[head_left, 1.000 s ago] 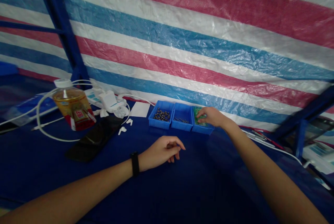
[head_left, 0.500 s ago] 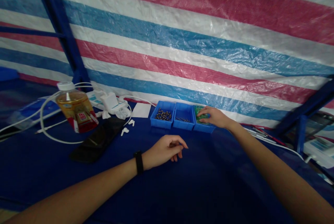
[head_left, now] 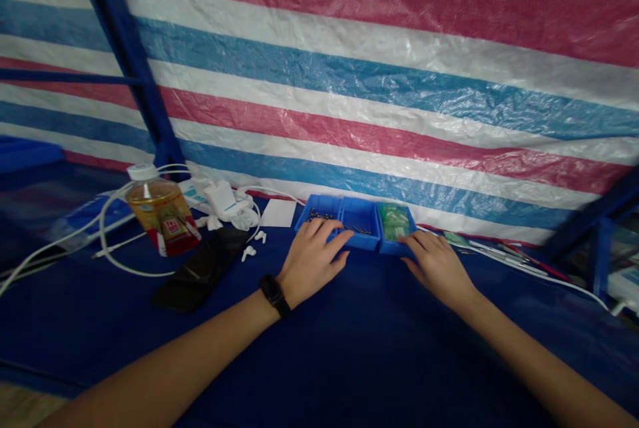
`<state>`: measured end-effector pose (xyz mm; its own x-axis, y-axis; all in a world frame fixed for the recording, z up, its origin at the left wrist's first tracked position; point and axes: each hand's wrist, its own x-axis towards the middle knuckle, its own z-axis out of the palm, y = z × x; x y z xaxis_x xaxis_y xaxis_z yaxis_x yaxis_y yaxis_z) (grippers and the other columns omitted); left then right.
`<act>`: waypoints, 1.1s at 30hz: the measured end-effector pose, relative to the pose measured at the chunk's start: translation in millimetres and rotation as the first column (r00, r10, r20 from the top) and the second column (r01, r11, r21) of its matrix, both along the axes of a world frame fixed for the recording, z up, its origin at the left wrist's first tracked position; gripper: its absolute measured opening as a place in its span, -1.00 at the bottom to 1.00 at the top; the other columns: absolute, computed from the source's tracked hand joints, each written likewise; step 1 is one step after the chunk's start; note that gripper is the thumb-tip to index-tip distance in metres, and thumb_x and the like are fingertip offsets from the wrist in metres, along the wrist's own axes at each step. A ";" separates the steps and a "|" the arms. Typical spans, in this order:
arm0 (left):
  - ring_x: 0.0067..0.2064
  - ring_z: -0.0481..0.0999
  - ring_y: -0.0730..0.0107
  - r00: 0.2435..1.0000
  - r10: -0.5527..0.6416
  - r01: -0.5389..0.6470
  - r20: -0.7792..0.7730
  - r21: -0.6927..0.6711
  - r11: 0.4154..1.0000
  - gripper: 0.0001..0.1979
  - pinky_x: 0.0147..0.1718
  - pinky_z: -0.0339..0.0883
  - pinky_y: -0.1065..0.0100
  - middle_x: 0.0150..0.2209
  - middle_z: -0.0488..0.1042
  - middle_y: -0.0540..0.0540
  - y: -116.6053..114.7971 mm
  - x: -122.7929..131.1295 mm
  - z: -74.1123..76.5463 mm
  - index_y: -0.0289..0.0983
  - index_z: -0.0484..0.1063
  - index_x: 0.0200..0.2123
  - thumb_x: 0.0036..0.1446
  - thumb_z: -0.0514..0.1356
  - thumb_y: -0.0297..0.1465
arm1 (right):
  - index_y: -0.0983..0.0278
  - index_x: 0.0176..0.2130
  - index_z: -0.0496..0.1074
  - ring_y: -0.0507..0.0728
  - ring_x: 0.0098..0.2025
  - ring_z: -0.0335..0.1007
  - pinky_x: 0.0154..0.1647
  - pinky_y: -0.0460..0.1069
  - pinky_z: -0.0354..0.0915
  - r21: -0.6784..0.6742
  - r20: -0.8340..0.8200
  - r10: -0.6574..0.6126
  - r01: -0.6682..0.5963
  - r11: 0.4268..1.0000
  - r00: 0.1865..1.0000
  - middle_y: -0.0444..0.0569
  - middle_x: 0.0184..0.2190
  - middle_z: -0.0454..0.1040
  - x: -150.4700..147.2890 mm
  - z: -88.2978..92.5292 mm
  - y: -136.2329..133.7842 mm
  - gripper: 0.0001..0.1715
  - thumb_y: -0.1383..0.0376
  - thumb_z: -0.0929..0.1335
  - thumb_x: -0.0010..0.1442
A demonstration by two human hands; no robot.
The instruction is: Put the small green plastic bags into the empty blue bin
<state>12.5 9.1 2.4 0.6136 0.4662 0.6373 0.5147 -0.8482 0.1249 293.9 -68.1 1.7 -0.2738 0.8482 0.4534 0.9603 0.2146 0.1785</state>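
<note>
Three blue plastic bins stand side by side at the back of the dark blue table. My left hand [head_left: 315,258], with a black watch [head_left: 274,295] on its wrist, reaches over the front of the left bin [head_left: 324,204]. Its fingers are apart, and they partly hide the small dark and brass-coloured parts [head_left: 319,215] inside. Several thin metal pieces [head_left: 358,229] lie in the middle bin [head_left: 360,212]. Green packets [head_left: 394,219] fill the right bin [head_left: 387,246]. At that bin's front right corner rests my right hand [head_left: 439,267], fingers loosely curved and apart, nothing visible in them.
To the left are a drink bottle [head_left: 164,212], a dark phone [head_left: 202,271], white earbuds [head_left: 248,253], chargers [head_left: 222,200] with cables, and a white card [head_left: 278,213]. Pens or thin tools [head_left: 504,258] lie at the right back. A striped tarp [head_left: 349,82] hangs behind.
My left hand has moved forward from the table to the left bin, its fingers spreading. My right hand has drawn back from among the green packets to the bin's front corner.
</note>
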 end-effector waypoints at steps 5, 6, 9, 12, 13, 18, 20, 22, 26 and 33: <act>0.21 0.26 -0.01 0.980 0.021 -0.001 -0.197 0.101 0.995 -0.55 0.23 -0.01 -0.12 0.17 0.38 -0.19 29.4 5.4 -5.7 -0.22 0.35 0.15 0.21 0.28 -0.34 | 0.26 -0.10 0.45 0.26 -0.17 0.41 -0.14 0.13 0.27 0.037 -0.026 0.016 -0.015 0.999 1.000 0.05 -0.19 0.51 -6.2 -9.4 -18.3 -0.85 0.35 0.36 0.29; 0.18 0.28 0.02 0.977 0.017 0.005 -0.211 0.104 0.995 -0.63 0.23 -0.02 -0.11 0.12 0.42 -0.18 34.3 8.4 -5.6 -0.23 0.38 0.09 0.22 0.26 -0.37 | 0.25 -0.10 0.45 0.26 -0.17 0.40 -0.15 0.12 0.25 0.032 -0.036 0.019 -0.018 0.999 0.999 0.04 -0.19 0.51 -5.7 -8.4 -19.3 -0.85 0.35 0.36 0.29; 0.08 0.34 0.09 0.968 -0.031 0.052 -0.250 0.076 0.996 -0.84 0.16 0.03 -0.05 -0.08 0.50 -0.13 43.4 19.2 1.4 -0.26 0.43 -0.15 0.18 0.28 -0.47 | 0.24 -0.09 0.44 0.25 -0.15 0.40 -0.12 0.12 0.24 0.018 -0.069 0.029 -0.028 0.999 0.997 0.02 -0.18 0.50 -2.4 -5.7 -20.1 -0.84 0.35 0.37 0.28; 0.02 0.35 0.11 0.957 -0.108 0.121 -0.270 0.030 0.992 -0.89 0.07 0.07 0.00 -0.23 0.53 -0.09 39.3 26.4 11.5 -0.27 0.41 -0.29 0.15 0.30 -0.49 | 0.23 -0.10 0.44 0.25 -0.14 0.41 -0.10 0.12 0.23 0.008 -0.093 0.041 -0.041 0.999 0.995 0.01 -0.19 0.50 3.2 -4.0 -20.6 -0.84 0.35 0.37 0.28; 0.00 0.35 0.12 0.955 -0.123 0.137 -0.272 0.035 0.990 -0.90 0.06 0.07 0.00 -0.26 0.53 -0.08 34.5 26.8 13.9 -0.27 0.40 -0.30 0.16 0.29 -0.49 | 0.23 -0.10 0.45 0.24 -0.14 0.41 -0.10 0.12 0.23 0.005 -0.097 0.044 -0.044 0.999 0.994 0.01 -0.20 0.50 5.2 -3.1 -21.3 -0.84 0.34 0.37 0.28; -0.07 0.34 0.16 0.942 -0.155 0.207 -0.296 0.154 0.966 -0.90 0.03 0.06 0.02 -0.30 0.51 -0.06 -2.0 15.6 18.2 -0.28 0.40 -0.30 0.26 0.15 -0.56 | 0.21 -0.11 0.46 0.24 -0.14 0.44 -0.10 0.13 0.25 -0.055 -0.120 0.086 -0.093 0.994 0.989 0.01 -0.20 0.51 13.7 6.9 -28.7 -0.82 0.36 0.36 0.27; -0.09 0.35 0.18 0.946 -0.184 0.223 -0.265 0.123 0.967 -0.91 -0.01 0.08 0.05 -0.30 0.51 -0.04 -13.3 9.1 19.8 -0.27 0.41 -0.29 0.27 0.16 -0.55 | 0.19 -0.12 0.46 0.23 -0.15 0.45 -0.10 0.11 0.27 -0.112 -0.174 0.117 -0.138 0.984 0.978 -0.01 -0.21 0.52 16.8 13.0 -32.2 -0.81 0.39 0.36 0.24; -0.12 0.36 0.21 0.954 -0.241 0.244 -0.181 -0.002 0.970 -0.95 -0.07 0.13 0.13 -0.31 0.52 -0.01 -17.8 4.4 23.8 -0.26 0.44 -0.30 0.24 0.25 -0.48 | 0.18 -0.15 0.47 0.20 -0.16 0.46 -0.12 0.08 0.31 -0.161 -0.262 0.146 -0.192 0.968 0.954 -0.02 -0.22 0.52 19.7 19.0 -34.7 -0.79 0.43 0.34 0.24; -0.27 0.40 0.37 0.948 -0.314 0.307 0.044 -0.380 0.872 -0.82 -0.26 0.22 0.34 -0.37 0.49 0.03 -6.1 2.2 42.3 -0.27 0.48 -0.36 0.05 0.43 -0.39 | 0.19 -0.14 0.51 0.17 -0.17 0.48 -0.15 0.04 0.37 -0.158 -0.409 0.174 -0.257 0.953 0.896 0.00 -0.21 0.53 22.0 29.2 -37.1 -0.78 0.42 0.33 0.26; -0.41 0.42 0.46 0.932 -0.312 0.354 0.186 -0.654 0.668 -0.75 -0.40 0.25 0.43 -0.41 0.51 0.00 27.2 10.5 79.9 -0.31 0.52 -0.36 -0.03 0.43 -0.28 | 0.16 -0.03 0.54 0.22 -0.06 0.48 -0.03 0.10 0.39 -0.069 -0.456 0.146 -0.199 0.978 0.878 0.04 -0.12 0.54 23.8 41.4 -42.0 -0.75 0.31 0.34 0.32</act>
<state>22.9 36.3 82.3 0.7878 0.5505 0.2763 0.1892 -0.6432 0.7419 317.7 -110.1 43.1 -0.2111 0.8577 0.4688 0.8781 0.3771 -0.2946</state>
